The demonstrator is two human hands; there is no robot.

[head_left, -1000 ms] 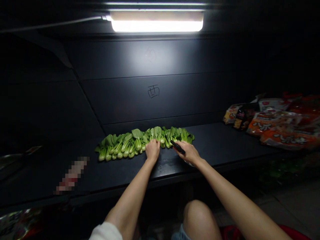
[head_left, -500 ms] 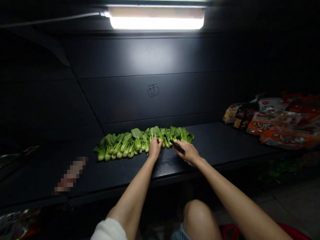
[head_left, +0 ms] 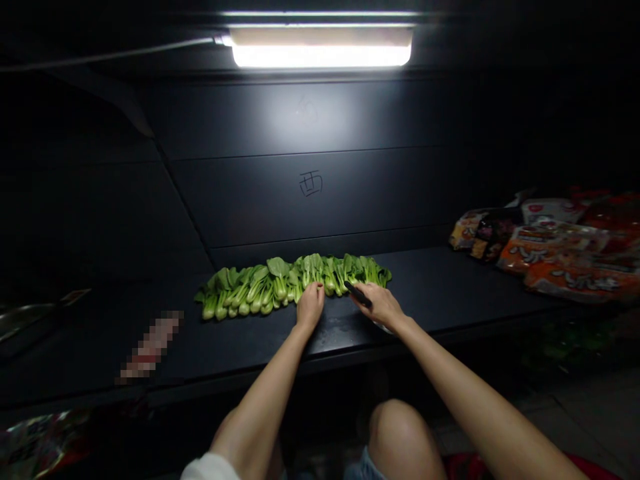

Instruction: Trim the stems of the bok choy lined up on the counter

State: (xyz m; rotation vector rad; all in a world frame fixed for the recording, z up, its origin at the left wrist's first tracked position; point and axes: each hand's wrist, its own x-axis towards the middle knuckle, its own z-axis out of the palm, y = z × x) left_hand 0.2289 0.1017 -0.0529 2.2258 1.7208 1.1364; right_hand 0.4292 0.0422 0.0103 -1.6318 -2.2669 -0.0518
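A long row of bok choy [head_left: 260, 290] lies on the dark shelf [head_left: 425, 293], pale stem ends facing me and leaves toward the back panel. My left hand [head_left: 311, 305] is closed at the front of the row, right of its middle. Whatever its fingers hold, if anything, is hidden. In my right hand [head_left: 381, 305] is a slim black object [head_left: 358, 294], like a tool handle, pointing up and left near the stems at the row's right end. A pale edge [head_left: 384, 327] shows below that palm; its kind is unclear.
Packaged snack bags [head_left: 565, 250] are heaped on the shelf's right side. A blurred-out item [head_left: 153, 347] lies at the left, with a shiny tray-like object [head_left: 25, 320] farther left. A lit tube lamp [head_left: 323, 53] hangs above. My knee [head_left: 405, 433] is below the shelf edge.
My left hand has drawn back slightly toward me from the bok choy, its fingers more curled. My right hand keeps the black object in nearly the same place. The whole view has shifted slightly.
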